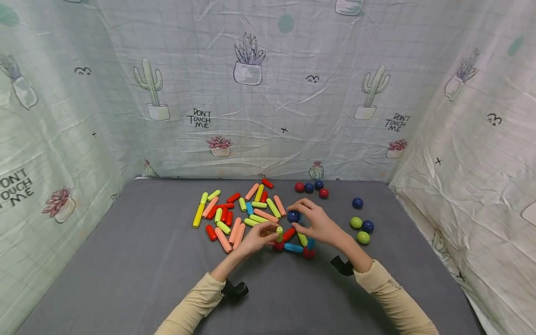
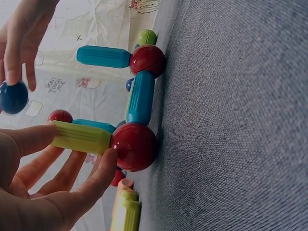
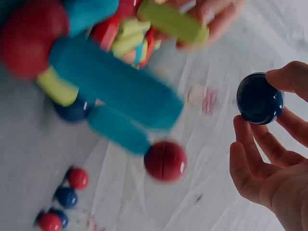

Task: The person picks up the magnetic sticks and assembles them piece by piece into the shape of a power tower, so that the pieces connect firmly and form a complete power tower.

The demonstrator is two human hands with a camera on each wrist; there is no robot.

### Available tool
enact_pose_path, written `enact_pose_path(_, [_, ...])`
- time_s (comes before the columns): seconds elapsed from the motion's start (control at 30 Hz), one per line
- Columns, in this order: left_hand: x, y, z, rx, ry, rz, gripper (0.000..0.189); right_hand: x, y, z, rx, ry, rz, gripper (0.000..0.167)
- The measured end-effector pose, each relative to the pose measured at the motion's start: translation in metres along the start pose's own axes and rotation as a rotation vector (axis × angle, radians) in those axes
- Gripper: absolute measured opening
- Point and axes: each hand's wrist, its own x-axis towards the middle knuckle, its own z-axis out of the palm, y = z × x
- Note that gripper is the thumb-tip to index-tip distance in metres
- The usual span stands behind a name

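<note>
My left hand pinches a short yellow-green stick that stands upright on a red ball, one fingertip right at the ball. From that ball a blue stick runs along the table to a second red ball, which bears another upright blue stick. Behind lie a red stick and a yellow-green one, part of the same frame. A dark blue ball is held in the fingertips of my right hand, above the frame. In the right wrist view a red ball tops a blue upright.
Many loose red, peach, yellow and green sticks lie to the left on the grey table. Red and blue balls sit at the back; green and blue ones lie at right. A printed curtain hangs behind.
</note>
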Motion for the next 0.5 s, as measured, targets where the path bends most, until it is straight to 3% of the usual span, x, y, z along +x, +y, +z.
enact_pose_path(0.3, [0.002, -0.009, 0.002, 0.014, -0.027, 0.048, 0.037, 0.004, -0.018, 0.02, -0.058, -0.23, 0.093, 0.037])
enact_pose_path(0.5, [0.002, -0.008, -0.001, 0.008, -0.034, 0.052, 0.035, 0.003, -0.017, 0.019, -0.055, -0.253, 0.109, 0.038])
